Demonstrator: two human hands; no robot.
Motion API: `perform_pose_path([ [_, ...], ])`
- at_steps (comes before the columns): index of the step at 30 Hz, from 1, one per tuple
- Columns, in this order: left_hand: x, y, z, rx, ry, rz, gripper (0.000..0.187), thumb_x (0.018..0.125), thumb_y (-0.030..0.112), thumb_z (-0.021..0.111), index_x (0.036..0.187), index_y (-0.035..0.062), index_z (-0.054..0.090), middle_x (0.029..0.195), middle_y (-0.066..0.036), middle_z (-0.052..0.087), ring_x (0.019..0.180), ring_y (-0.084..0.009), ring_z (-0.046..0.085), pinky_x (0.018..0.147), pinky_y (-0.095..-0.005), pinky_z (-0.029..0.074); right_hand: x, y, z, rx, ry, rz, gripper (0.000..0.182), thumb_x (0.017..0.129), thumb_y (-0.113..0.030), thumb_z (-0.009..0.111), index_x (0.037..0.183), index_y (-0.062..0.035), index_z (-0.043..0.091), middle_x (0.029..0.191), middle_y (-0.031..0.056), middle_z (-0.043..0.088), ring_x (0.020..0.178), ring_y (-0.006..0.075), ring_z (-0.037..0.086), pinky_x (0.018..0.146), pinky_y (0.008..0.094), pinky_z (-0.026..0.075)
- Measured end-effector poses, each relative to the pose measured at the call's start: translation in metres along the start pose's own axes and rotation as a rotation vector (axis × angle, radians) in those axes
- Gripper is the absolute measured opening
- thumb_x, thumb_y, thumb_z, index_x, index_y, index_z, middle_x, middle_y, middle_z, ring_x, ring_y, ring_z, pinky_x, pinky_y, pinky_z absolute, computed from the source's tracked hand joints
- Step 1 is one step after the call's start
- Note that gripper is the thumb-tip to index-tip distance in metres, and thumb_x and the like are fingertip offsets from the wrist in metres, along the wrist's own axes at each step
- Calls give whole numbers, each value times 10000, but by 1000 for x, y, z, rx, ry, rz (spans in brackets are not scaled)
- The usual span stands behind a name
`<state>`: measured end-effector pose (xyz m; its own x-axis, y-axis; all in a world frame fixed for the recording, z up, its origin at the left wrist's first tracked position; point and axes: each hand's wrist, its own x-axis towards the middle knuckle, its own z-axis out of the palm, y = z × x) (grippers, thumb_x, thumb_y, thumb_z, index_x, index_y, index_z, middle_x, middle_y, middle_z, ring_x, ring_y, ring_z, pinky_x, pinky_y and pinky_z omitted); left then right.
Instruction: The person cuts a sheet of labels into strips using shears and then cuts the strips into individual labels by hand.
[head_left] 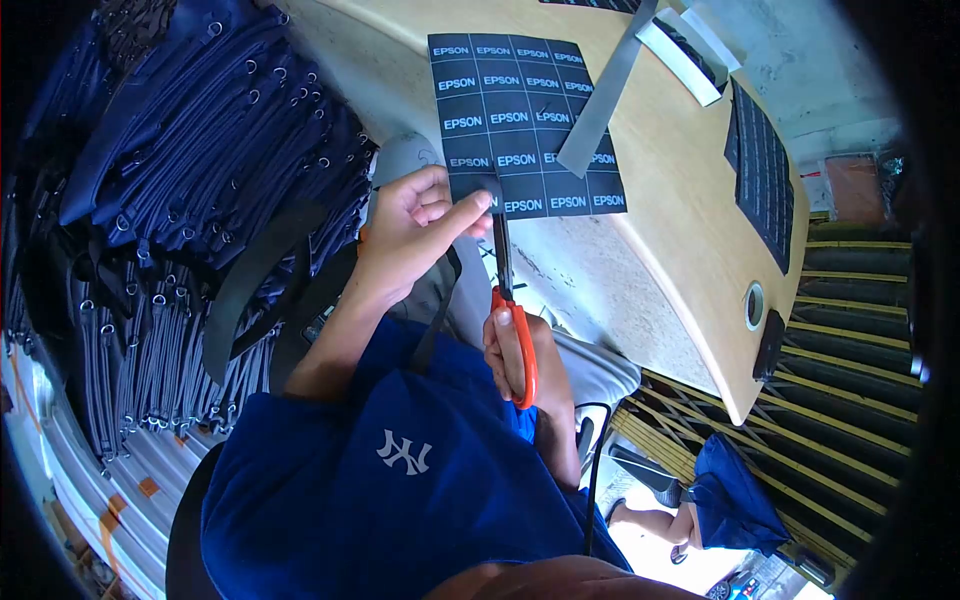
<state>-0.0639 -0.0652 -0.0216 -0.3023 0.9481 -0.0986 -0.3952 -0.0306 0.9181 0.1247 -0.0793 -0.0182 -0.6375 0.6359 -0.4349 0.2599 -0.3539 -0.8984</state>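
A black sheet (pixel 515 88) printed with rows of white EPSON labels is held up in front of me, over the table's near edge. My left hand (pixel 425 225) pinches its lower left corner, thumb on top. In my right hand (pixel 520 355) are scissors (pixel 526 375) with orange handles, fingers wrapped round them. Their dark blades point up and meet the sheet's bottom edge between the first and second label columns. The upper blade ends are hidden by the sheet. Across the sheet's right part lies a grey strip (pixel 605 110).
The pale wooden table (pixel 680 230) curves away to the right, with another printed black sheet (pixel 760 175) and a white holder (pixel 685 60) on it. Navy straps (pixel 220 130) with metal rings are heaped at left. A folding gate (pixel 850 330) stands right; another person's leg (pixel 655 522) shows below.
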Motion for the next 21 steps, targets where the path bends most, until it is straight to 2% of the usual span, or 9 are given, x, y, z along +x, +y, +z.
perform_pose_path([
  [2, 4, -1, 3, 6, 4, 32, 137, 854, 104, 660, 853, -13, 590, 803, -41, 642, 728, -82, 619, 684, -215, 513, 1, 1, 0, 12, 2, -7, 446, 982, -376, 393, 742, -6, 459, 427, 0, 398, 306, 89, 416, 309, 239, 308],
  [4, 11, 1, 7, -10, 92, 77, 168, 885, 161, 631, 890, -5, 604, 874, -43, 654, 787, -58, 597, 708, -189, 463, 3, 5, -2, 22, -8, -17, 445, 981, -380, 392, 749, -8, 465, 444, -5, 399, 309, 83, 411, 311, 234, 307],
  [6, 20, -8, 1, 11, 100, 76, 177, 899, 180, 615, 906, 3, 609, 897, -34, 660, 784, -37, 573, 687, -174, 429, 4, 5, -3, 33, -16, -28, 445, 980, -385, 391, 756, -9, 470, 460, -9, 401, 313, 76, 405, 314, 230, 306],
  [12, 27, -10, 4, -50, 118, 135, 140, 899, 142, 610, 912, 2, 608, 843, -5, 648, 737, -15, 545, 627, -169, 409, 10, 19, -4, -96, -28, -192, 448, 970, -418, 381, 831, -7, 496, 558, -1, 435, 436, 77, 434, 435, 245, 337],
  [14, 29, -14, 1, -22, 115, 157, 121, 895, 125, 612, 905, 5, 607, 832, 2, 642, 716, 0, 528, 603, -156, 393, 10, 23, -1, -34, -53, -180, 522, 948, -495, 362, 872, 3, 500, 561, -1, 430, 476, 88, 432, 476, 265, 340],
  [18, 27, -12, 4, -20, 152, 159, 112, 890, 121, 618, 882, 10, 608, 753, 38, 604, 640, 25, 476, 532, -144, 346, 13, 26, -2, -74, -46, -241, 608, 925, -571, 326, 894, 10, 502, 552, -6, 420, 473, 95, 435, 476, 268, 346],
  [21, 26, -16, -1, 87, 137, 175, 112, 886, 119, 622, 864, 10, 611, 679, 73, 545, 573, 39, 413, 471, -147, 286, 14, 20, -3, -68, -50, -175, 648, 913, -605, 304, 894, 12, 500, 538, -10, 409, 481, 103, 438, 478, 270, 348],
])
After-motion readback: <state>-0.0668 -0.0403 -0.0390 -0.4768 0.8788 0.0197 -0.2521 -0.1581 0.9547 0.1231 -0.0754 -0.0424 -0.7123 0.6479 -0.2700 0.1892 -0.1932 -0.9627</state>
